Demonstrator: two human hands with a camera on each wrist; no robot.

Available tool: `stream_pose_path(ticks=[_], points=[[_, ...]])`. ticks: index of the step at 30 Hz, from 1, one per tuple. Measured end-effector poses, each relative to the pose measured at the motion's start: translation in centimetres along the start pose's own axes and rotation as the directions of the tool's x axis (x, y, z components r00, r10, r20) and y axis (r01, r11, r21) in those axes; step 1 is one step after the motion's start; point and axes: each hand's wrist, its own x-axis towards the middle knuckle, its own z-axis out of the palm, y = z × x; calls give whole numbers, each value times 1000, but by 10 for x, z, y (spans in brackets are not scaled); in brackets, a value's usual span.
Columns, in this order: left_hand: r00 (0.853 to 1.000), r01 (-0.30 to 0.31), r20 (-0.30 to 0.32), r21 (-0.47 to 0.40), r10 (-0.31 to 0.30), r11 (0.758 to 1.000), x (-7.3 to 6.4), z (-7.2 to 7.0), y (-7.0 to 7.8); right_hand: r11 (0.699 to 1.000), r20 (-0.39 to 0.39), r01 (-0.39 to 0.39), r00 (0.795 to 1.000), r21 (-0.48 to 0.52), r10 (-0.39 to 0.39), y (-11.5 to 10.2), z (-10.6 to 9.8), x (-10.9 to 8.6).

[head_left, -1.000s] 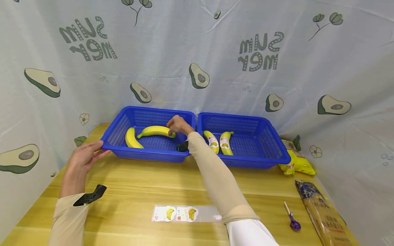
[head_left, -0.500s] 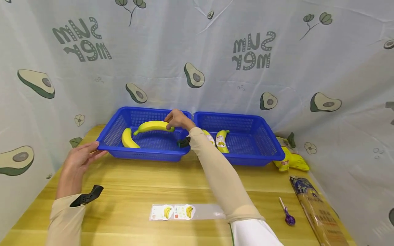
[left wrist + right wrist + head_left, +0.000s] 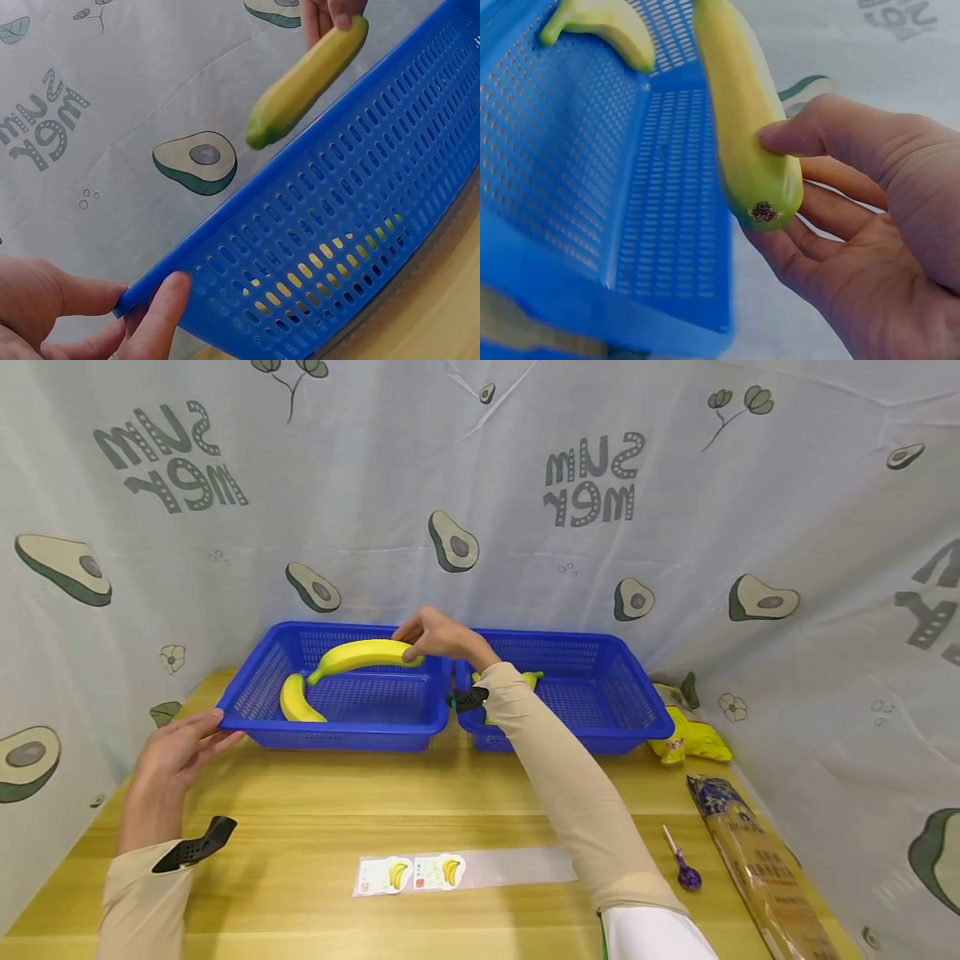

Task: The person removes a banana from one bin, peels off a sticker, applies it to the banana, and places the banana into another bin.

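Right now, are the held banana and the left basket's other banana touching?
Apart: the left wrist view shows the held banana above the basket rim, the other banana inside, well below.

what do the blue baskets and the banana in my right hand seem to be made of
Blue baskets: probably molded plastic, slightly glossy, judging by evenly slotted walls. Held banana: smooth, satiny; perhaps foam or plastic, given its even yellow-green surface, though real peel remains possible.
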Motion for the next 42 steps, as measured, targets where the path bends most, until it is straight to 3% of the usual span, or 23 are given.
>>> stream_pose_path(ticks=[15, 21, 28, 31, 35, 36, 38, 39, 42], points=[[998, 5, 65, -70, 0, 998, 2, -4, 2, 989, -24, 135, 990, -61, -136, -9, -37, -59], [1000, 2, 23, -22, -2, 1000, 3, -3, 2, 985, -34, 156, 987, -72, -159, -11, -43, -80], [1000, -9, -21, 46, 10, 999, 3, 2, 3, 984, -56, 180, 982, -16, -181, -9, -47, -105], [1000, -17, -24, 88, 19, 996, 0, 2, 2, 983, -66, 180, 981, -26, -181, -8, -47, -118], [999, -46, 17, 165, 44, 985, -7, 0, -2, 981, -81, 186, 978, -57, -190, -9, -45, -133], [998, -63, 37, 222, 56, 973, -9, -1, -4, 981, -87, 186, 978, -60, -191, -9, -45, -136], [991, -111, 106, 377, 77, 919, -14, -2, -7, 980, -103, 184, 976, -69, -191, -8, -43, -143], [989, -127, 132, 462, 73, 878, -17, -2, -6, 980, -112, 182, 975, -77, -190, -7, -43, -146], [979, -165, 203, 682, 32, 713, -24, 2, -4, 982, -134, 170, 975, -79, -180, -4, -43, -156]])
